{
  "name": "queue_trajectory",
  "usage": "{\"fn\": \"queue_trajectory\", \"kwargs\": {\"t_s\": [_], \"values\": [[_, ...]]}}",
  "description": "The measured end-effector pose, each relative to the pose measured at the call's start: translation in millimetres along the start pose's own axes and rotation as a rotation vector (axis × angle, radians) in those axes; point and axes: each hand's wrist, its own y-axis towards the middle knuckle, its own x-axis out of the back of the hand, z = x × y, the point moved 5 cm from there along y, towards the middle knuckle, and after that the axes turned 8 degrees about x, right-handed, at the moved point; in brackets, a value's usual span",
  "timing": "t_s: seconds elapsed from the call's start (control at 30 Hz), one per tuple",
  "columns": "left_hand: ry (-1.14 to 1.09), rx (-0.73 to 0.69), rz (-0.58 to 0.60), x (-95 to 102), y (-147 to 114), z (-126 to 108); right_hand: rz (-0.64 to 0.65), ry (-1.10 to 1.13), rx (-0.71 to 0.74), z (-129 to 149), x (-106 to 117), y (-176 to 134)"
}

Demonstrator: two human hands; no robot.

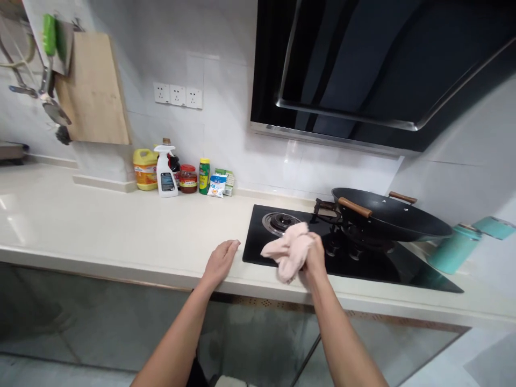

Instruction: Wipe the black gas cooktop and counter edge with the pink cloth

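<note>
In my right hand is a bunched pale pink cloth, gripped at its right side. It hangs over the front edge of the black glass gas stove, in front of the left burner. The fingers of that hand are partly hidden by the cloth. My left hand rests on the white countertop just left of the stove, holding nothing, with its fingers laid on the surface. A black wok with wooden handles sits on the right burner.
Against the wall stand a white spray bottle, a yellow oil jug, a red-lidded jar, a green shaker and a blue-white packet. A teal canister stands right of the wok. The black range hood overhangs the stove.
</note>
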Motion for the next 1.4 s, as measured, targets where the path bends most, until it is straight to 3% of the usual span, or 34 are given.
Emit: {"fn": "queue_trajectory", "kwargs": {"t_s": [0.13,0.27,0.47,0.6,0.73,1.07,1.4], "values": [[0.02,-0.005,0.022,0.6,-0.2,0.0,-0.115,0.031,-0.172,-31.4,-7.6,-22.3],[0.057,-0.031,0.029,-1.4,3.8,4.0,-0.121,0.028,-0.253,-80.0,11.2,-55.4],[0.419,-0.375,0.114,-18.7,-5.3,-10.4,-0.188,-0.038,-0.432,-133.3,25.4,-100.1],[0.623,-0.515,0.039,-26.6,-26.2,-20.7,-0.223,-0.065,-0.398,-133.7,18.2,-103.9],[0.733,-0.568,0.007,-34.1,-43.6,-23.7,-0.315,-0.092,-0.382,-132.2,20.4,-103.8],[1.037,-0.482,-0.049,-58.6,-69.6,-33.3,-0.349,-0.08,-0.376,-133.9,22.7,-107.9],[1.082,-0.367,0.046,-62.3,-68.9,-45.2,-0.36,-0.077,-0.375,-135.0,21.2,-109.8]]}}
